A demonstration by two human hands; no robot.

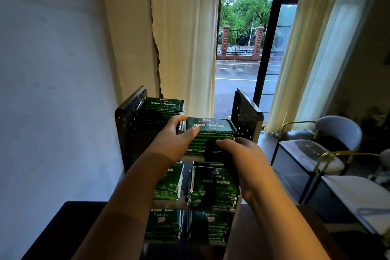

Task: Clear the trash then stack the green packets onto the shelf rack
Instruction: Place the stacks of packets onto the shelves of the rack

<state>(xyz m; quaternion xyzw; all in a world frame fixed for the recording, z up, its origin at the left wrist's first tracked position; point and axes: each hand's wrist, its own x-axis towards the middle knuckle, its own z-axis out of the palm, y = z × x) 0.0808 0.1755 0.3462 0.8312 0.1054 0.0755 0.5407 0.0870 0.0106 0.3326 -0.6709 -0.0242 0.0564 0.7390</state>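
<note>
Hands: I see left hand (175,139) and right hand (242,152) both gripping stack of glossy green rectangular packets (209,129) between them, on top tier of black perforated metal shelf rack (245,116).

Daylight comes through the window (249,48) between pale curtains (185,38); the room is dim, the wall (52,69) bluish. Lower tiers of the shelf rack (245,116) sit in shadow. Print on the green packets (209,125) is soft; frame edges bow, and the chair (337,131) blurs.
</note>
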